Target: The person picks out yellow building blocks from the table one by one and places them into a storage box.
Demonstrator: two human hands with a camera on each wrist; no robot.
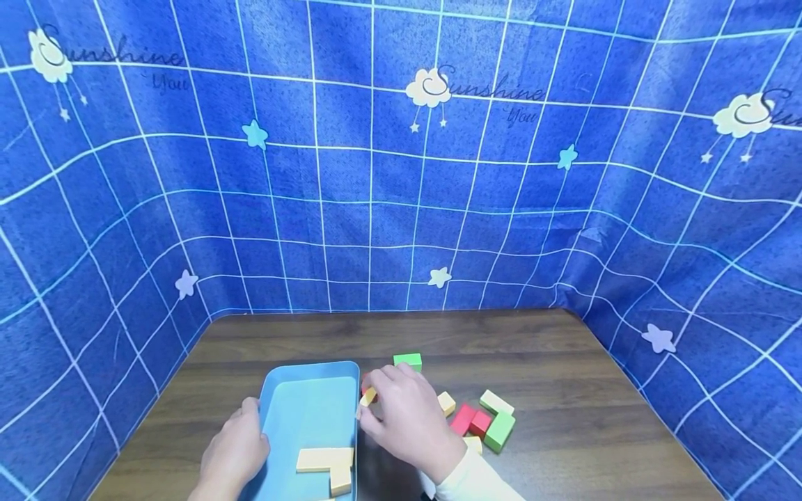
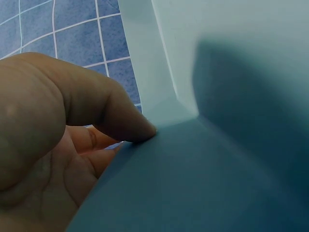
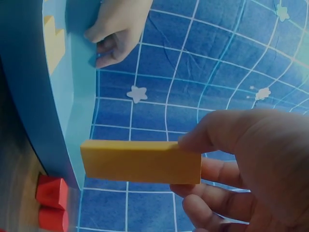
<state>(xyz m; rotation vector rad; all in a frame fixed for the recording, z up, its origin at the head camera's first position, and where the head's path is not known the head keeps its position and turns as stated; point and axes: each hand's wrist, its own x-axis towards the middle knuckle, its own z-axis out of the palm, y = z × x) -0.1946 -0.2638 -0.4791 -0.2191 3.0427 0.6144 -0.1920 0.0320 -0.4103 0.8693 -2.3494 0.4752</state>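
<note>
brown wood-grain table [image 1: 539, 348] | blue gridded cloth [image 1: 391, 226] behind | tray [image 1: 310, 410], blocks [image 1: 500, 431] atop

Watching remotely, I see the left hand [image 1: 233, 445] gripping the left rim of a smooth light-blue rectangular tray [image 1: 313, 410]; inside it, pale-yellow oblong blocks [image 1: 321, 459] lie near the right wall. The right hand [image 1: 407, 417] pinches a yellow block [image 1: 367, 397], partly hidden from me, just beside that wall. Past the knuckles I make out a bright-green rectangular block [image 1: 409, 360]; rightward, red, green and pale-yellow blocks [image 1: 480, 422] cluster on the brown wood-grain table [image 1: 564, 369].
</note>
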